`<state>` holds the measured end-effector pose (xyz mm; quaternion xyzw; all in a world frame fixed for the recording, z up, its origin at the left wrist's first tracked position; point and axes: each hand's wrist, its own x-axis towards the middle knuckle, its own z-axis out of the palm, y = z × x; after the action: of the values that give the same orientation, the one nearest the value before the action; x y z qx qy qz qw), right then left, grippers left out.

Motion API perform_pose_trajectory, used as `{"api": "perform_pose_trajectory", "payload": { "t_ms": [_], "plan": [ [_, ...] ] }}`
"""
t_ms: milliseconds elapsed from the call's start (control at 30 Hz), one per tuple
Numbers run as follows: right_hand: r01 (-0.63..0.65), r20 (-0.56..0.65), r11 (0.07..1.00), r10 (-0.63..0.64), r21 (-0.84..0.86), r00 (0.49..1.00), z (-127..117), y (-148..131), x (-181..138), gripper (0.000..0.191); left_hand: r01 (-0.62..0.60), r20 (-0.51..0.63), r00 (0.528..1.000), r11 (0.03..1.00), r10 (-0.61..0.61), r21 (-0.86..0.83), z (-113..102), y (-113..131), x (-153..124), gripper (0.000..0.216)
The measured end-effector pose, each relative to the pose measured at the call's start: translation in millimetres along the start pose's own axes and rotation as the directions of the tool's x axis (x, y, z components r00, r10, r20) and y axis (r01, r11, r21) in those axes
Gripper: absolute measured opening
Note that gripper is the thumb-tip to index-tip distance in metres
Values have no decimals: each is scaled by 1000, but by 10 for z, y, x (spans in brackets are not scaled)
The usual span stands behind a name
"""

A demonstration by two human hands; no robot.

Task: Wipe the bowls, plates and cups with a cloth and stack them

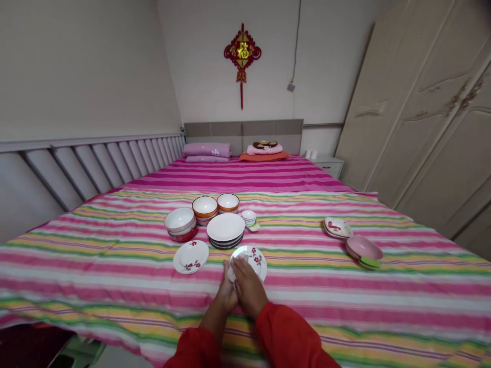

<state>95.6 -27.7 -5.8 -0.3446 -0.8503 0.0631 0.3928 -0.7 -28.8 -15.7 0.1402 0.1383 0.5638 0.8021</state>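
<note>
Head view shows my right hand (249, 286) pressing a white cloth (235, 268) onto the flowered plate (253, 258) — left hand (227, 294) closed on its near-left rim, steadying it.

a striped bed (345, 286) between white walls, cream wardrobe (429, 128) at right, red knot hanging (242, 53) above grey headboard (243, 129)
</note>
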Motion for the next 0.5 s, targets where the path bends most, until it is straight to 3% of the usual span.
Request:
{"api": "perform_pose_trajectory", "payload": {
  "t_ms": [100,200,333,400,500],
  "plan": [
    [-59,29,998,60,-22,998,-44,179,239,53,-55,1,998,998,55,18,-18,-27,32,59],
    [-128,-5,990,128,-55,992,-143,422,335,55,-25,17,1000,999,24,40,-26,-55,55,55],
    [-203,-95,976,195,-78,976,-204,550,41,59,-8,48,999,999,6,38,-13,-82,55,55],
    [-207,-127,975,196,-82,972,-184,470,-198,58,-4,50,999,999,2,33,2,-82,41,57],
    [-126,-67,990,122,-69,990,-106,229,-432,58,41,12,999,999,-41,29,25,-60,8,65]
  ]
}}
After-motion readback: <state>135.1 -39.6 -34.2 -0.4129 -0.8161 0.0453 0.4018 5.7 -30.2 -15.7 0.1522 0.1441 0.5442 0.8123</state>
